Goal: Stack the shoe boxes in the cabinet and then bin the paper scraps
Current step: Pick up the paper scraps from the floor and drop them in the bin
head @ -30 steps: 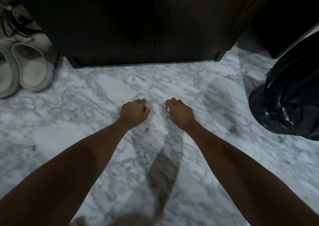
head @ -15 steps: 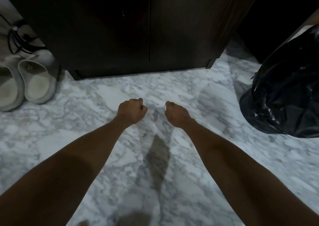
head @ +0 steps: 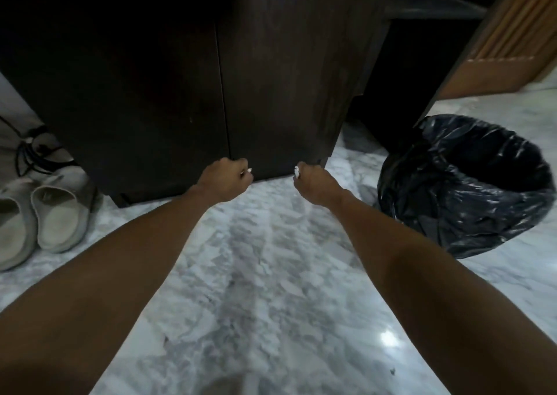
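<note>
My left hand (head: 227,179) is a closed fist, with a tiny white paper scrap (head: 249,170) poking out at its fingertips. My right hand (head: 313,185) is also closed, and a white paper scrap (head: 296,172) shows at its thumb side. Both fists hover above the marble floor, just in front of the base of the dark wooden cabinet (head: 187,78), whose two doors are closed. A bin lined with a black plastic bag (head: 464,183) stands open to the right of my right hand. No shoe boxes are visible.
A pair of beige slip-on shoes (head: 45,217) sits on the floor at the left, with dark cords (head: 30,153) behind them. A brown wooden door (head: 500,48) stands at the upper right. White-grey marble floor (head: 271,274) spreads below my arms.
Both fists have lifted off the floor and now sit in front of the cabinet's base. The view has tilted up and right, showing the bin's open mouth.
</note>
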